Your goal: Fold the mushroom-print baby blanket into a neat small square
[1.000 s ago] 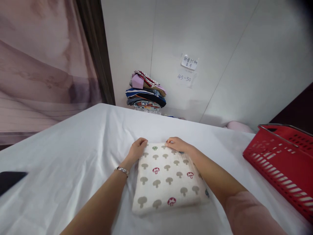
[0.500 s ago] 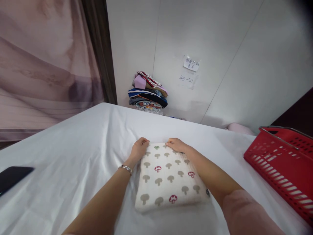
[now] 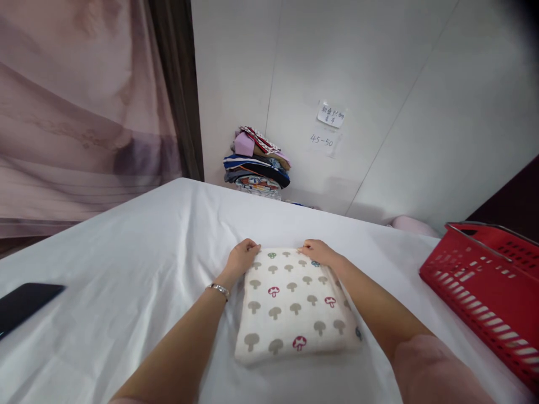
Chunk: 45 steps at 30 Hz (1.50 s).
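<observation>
A cream cloth (image 3: 290, 303) printed with grey, red, green and blue mushrooms lies folded into a thick square in front of me. My left hand (image 3: 245, 255) pinches its far left corner between thumb and fingers. At the far edge, toward the right corner, my right hand (image 3: 315, 251) is closed on the same cloth. Both forearms reach along the cloth's sides, the right one covering part of its right edge. A silver bracelet (image 3: 219, 289) circles my left wrist.
White fabric covers the table (image 3: 138, 247). A red plastic basket (image 3: 484, 280) with metal handles stands at the right, and a dark flat object (image 3: 29, 300) lies at the left. Folded textiles (image 3: 257, 160) are stacked against the wall beyond the table. A pink curtain (image 3: 84, 112) hangs at left.
My right hand has slid rightward along the cloth's far edge, toward the corner. The left hand keeps its pinch at the left corner. The view has shifted slightly.
</observation>
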### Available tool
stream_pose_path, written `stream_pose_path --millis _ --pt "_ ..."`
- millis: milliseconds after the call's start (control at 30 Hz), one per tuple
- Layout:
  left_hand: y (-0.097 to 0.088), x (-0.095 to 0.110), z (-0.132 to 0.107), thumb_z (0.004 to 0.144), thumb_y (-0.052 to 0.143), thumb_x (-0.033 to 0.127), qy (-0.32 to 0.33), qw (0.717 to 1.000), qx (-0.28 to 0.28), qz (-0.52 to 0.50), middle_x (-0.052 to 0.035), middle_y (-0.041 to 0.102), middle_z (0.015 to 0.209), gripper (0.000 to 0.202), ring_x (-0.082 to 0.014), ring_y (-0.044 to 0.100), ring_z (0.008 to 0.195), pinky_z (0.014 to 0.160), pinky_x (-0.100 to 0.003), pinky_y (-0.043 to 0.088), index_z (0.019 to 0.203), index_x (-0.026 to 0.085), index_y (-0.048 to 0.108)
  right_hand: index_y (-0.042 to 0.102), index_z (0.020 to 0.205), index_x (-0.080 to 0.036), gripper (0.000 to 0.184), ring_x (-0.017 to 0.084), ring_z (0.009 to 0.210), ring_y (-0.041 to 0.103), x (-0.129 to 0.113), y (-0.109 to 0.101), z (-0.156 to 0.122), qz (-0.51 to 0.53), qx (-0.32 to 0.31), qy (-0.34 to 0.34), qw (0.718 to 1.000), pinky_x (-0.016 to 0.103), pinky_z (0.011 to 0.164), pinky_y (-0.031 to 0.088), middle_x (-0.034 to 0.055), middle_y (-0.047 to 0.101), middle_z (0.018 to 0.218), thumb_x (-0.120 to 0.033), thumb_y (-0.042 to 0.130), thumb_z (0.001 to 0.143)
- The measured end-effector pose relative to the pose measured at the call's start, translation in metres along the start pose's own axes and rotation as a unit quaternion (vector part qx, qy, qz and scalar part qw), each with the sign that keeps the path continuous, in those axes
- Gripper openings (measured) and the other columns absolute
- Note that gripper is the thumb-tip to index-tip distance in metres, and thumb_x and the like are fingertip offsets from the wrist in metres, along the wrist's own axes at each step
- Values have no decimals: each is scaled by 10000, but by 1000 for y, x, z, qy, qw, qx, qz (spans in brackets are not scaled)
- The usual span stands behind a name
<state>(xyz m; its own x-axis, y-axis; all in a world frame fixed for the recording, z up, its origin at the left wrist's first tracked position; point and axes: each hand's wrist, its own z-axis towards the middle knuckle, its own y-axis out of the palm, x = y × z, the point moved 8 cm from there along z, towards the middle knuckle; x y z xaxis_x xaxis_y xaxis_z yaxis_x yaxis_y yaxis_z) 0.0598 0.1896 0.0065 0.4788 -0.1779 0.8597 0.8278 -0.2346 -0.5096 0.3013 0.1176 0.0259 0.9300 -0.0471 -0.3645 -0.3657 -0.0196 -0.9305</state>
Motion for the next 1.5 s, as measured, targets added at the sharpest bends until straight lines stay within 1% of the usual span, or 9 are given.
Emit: stream_pose_path --millis 300,667,833,967,1133,1233,1333,1433,1500 --pt "-2 2 -3 742 517 400 -4 1000 7 20 -2 607 675 200 -162 544 660 605 -264 361 717 208 569 566 648 -187 323 140 680 515 39 0 -11 70 64 40 995 236 612 344 -6 586 708 -465 496 798" --pt "-2 0 -2 753 511 415 8 999 10 34 -7 610 683 213 -171 560 665 610 -279 390 740 211 570 493 544 -191 397 139 633 487 43 0 -10 66 89 71 991 234 583 330 -21 509 592 -501 468 791" --pt "-10 37 -12 786 489 319 127 988 53 72 -59 618 987 199 -194 582 896 789 -307 445 907 204 597 498 549 -190 404 137 618 490 42 -1 -12 65 90 76 991 237 577 331 -12 519 611 -511 468 793" --pt "15 78 -39 816 487 321 271 952 2 141 -70 559 1220 305 -219 486 1142 983 -372 362 1086 211 576 527 579 -191 392 145 627 503 45 1 -12 66 91 83 990 242 578 341 -7 538 613 -511 467 797" --pt "58 66 -55 846 430 445 293 916 -87 261 -89 425 1384 459 -258 324 1301 1073 -451 221 1230 205 505 586 700 -195 346 168 722 554 48 -2 -12 65 91 101 989 256 650 393 8 610 724 -510 483 798" --pt "62 57 -54 866 392 448 292 909 -81 286 -87 400 1404 467 -252 295 1321 1083 -446 198 1251 202 489 582 1048 -186 354 230 1017 536 31 -10 -23 16 111 103 988 331 854 386 91 615 1082 -439 507 813" --pt "62 57 -53 869 388 445 296 905 -79 294 -93 410 1396 468 -255 301 1318 1080 -445 206 1251 195 490 379 1336 -173 555 269 1310 274 -19 -7 -41 -43 117 6 992 431 1051 187 130 369 1405 -411 479 845" --pt "60 59 -54 871 387 435 304 906 -72 286 -99 418 1389 468 -259 312 1313 1078 -450 212 1259 194 485 248 1416 -227 647 240 1366 150 -68 18 -61 -35 33 -123 991 421 1096 73 72 225 1485 -510 424 862" --pt "60 59 -53 868 391 434 304 908 -70 280 -104 422 1385 468 -263 319 1310 1078 -455 214 1259 195 488 236 1424 -245 670 236 1370 140 -77 31 -68 -27 -22 -150 988 417 1101 52 56 198 1494 -567 393 858"
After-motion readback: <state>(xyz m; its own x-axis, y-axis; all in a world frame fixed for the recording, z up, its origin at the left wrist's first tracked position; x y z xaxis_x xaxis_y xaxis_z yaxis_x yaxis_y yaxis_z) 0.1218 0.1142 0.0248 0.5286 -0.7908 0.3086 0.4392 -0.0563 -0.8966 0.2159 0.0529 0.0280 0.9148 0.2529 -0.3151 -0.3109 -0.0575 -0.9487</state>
